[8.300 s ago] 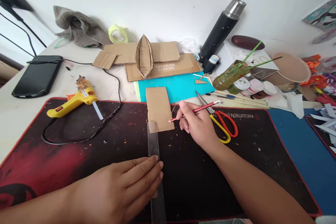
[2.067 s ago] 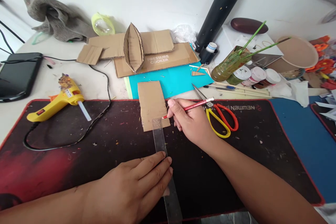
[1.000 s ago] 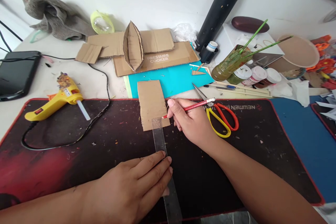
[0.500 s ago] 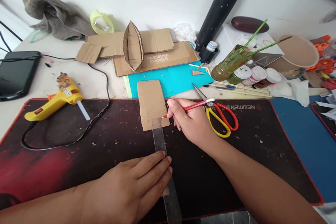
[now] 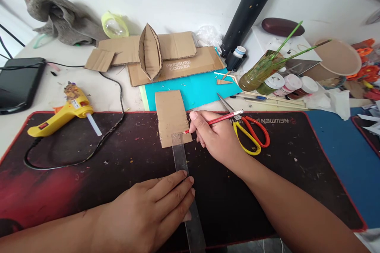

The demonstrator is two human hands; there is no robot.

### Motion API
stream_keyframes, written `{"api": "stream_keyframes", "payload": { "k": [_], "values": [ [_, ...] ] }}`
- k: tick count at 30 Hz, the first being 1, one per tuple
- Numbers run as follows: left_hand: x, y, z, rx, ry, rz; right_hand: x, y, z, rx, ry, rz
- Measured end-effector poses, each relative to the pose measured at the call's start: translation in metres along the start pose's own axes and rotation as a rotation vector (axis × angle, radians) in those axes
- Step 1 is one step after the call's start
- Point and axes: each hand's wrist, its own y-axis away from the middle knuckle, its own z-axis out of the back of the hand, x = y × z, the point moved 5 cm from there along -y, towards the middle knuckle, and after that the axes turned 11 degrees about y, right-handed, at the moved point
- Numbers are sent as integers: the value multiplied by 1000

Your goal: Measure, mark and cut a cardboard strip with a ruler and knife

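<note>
Brown cardboard piece (image 5: 171,112) straddles the far edge of the dark mat (image 5: 118,193), long axis near 12-to-6, at 10 o'clock from the nearer right hand (image 5: 218,138). Right fingers pinch a red pencil (image 5: 218,119), tip by the 3 o'clock edge of the clear ruler (image 5: 180,158). Left hand (image 5: 139,209) palm down, fingers side by side across ruler, toward 2 o'clock; thumb hidden, grip can't be told.

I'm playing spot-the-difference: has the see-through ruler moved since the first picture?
Yes, to the right: the see-through ruler now lies farther from the yellow glue gun than it did then.
</note>
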Motion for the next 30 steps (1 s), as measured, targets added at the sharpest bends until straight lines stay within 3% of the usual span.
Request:
{"api": "stream_keyframes", "payload": {
  "k": [21,30],
  "values": [
    [0,-2,2,-12,-1,-3,-1,0,-1,-19,-73,-38],
    [-12,6,3,-29,-104,-113,6,4,-4,8,-222,9]
  ]
}}
